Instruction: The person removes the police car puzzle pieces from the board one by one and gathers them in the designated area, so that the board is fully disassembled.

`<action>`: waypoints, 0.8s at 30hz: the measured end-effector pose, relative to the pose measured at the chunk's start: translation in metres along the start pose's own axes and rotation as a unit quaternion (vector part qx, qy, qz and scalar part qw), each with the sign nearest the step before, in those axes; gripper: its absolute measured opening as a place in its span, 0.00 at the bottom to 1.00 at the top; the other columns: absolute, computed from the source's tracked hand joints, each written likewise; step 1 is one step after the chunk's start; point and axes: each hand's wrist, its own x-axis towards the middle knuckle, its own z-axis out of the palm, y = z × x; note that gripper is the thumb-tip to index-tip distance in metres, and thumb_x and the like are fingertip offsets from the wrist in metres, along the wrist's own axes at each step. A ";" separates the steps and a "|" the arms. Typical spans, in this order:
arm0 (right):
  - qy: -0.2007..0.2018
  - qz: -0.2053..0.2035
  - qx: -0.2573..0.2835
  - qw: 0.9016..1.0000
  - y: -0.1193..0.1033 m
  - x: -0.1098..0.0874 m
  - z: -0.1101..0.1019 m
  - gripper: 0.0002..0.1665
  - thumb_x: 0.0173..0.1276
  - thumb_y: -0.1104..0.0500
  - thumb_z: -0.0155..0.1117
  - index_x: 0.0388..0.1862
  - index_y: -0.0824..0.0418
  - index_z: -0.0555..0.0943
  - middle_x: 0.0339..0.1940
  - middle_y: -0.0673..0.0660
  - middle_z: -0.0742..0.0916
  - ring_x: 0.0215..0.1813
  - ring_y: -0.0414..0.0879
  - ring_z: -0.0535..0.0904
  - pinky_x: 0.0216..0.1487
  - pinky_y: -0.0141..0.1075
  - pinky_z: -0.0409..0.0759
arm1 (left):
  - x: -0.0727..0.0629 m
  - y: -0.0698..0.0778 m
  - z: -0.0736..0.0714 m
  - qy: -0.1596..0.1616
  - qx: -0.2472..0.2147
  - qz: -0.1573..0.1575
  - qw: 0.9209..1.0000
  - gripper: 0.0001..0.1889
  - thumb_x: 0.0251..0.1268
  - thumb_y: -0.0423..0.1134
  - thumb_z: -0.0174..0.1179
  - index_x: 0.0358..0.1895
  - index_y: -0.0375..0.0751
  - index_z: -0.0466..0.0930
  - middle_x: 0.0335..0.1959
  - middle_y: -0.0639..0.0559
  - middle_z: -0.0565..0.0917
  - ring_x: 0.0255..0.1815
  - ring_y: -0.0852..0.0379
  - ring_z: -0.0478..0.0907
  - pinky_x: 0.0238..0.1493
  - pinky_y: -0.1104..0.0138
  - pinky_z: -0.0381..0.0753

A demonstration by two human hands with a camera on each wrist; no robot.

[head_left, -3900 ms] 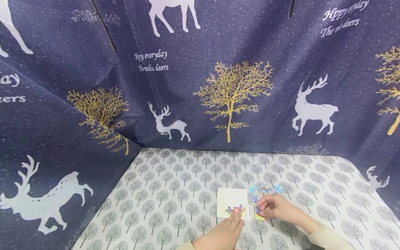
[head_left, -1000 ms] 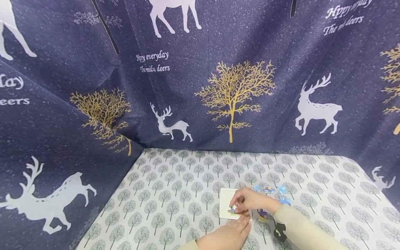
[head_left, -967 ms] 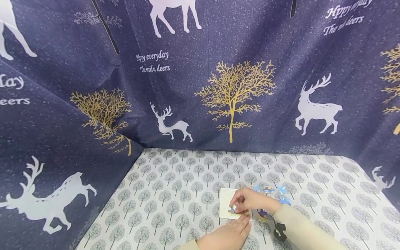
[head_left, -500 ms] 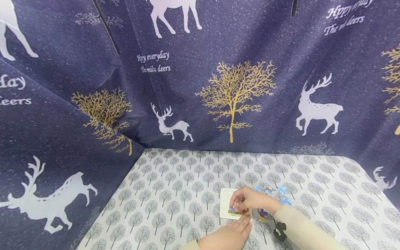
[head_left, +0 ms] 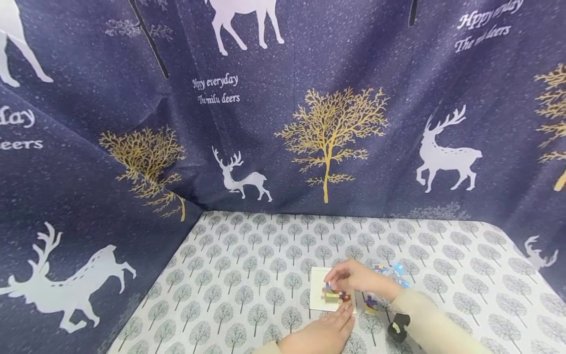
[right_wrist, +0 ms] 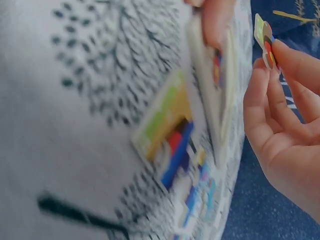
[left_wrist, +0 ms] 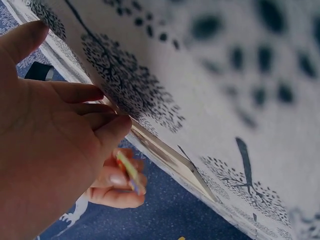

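Note:
My right hand (head_left: 353, 276) is over the tray and pinches a jigsaw puzzle piece (right_wrist: 266, 42) between thumb and fingertips. This piece shows yellow-green, red and blue and is tilted on edge, lifted off the tray in both wrist views. Below it lies the shallow cream puzzle tray (head_left: 316, 287), with joined pieces (head_left: 346, 297) along its near right part. My left hand (head_left: 318, 332) lies at the tray's near edge, fingers straight, its fingertips on the rim and the closest pieces. In the left wrist view the left hand (left_wrist: 55, 145) hides part of the right one.
A loose puzzle piece (head_left: 370, 306), yellow and purple, lies just right of the tray. Several light-blue pieces (head_left: 399, 270) are spread behind it, partly covered by the right forearm. A tree-print cloth (head_left: 247, 275) covers the table, and a dark-blue deer-print curtain (head_left: 265, 123) hangs behind.
My right hand has come left from the loose pieces to over the tray. In the last half second it has risen slightly with its piece. The left hand keeps its place at the tray edge.

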 end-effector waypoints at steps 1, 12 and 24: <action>0.006 0.003 -0.003 1.000 -0.001 -0.001 -0.002 0.12 0.62 0.61 0.67 0.45 0.61 0.84 0.37 0.53 0.87 0.39 0.43 0.82 0.43 0.33 0.82 | -0.001 0.000 0.000 0.003 -0.001 0.000 1.000 0.44 0.66 0.70 0.38 0.75 0.39 0.55 0.77 0.46 0.51 0.77 0.52 0.47 0.70 0.69 0.58; 0.049 0.027 0.069 0.996 0.003 -0.020 -0.029 0.20 0.66 0.62 0.64 0.54 0.72 0.78 0.46 0.65 0.84 0.37 0.52 0.84 0.38 0.41 0.86 | -0.004 -0.011 0.007 0.071 0.017 0.007 0.997 0.37 0.71 0.63 0.41 0.75 0.43 0.56 0.76 0.47 0.56 0.76 0.51 0.52 0.71 0.66 0.58; 0.098 0.055 0.071 0.991 0.014 -0.060 -0.053 0.25 0.64 0.63 0.64 0.59 0.73 0.74 0.50 0.69 0.80 0.40 0.50 0.83 0.43 0.41 0.85 | -0.012 -0.053 0.011 0.129 -0.098 -0.100 0.982 0.37 0.69 0.54 0.51 0.74 0.36 0.55 0.76 0.41 0.54 0.76 0.44 0.51 0.73 0.55 0.56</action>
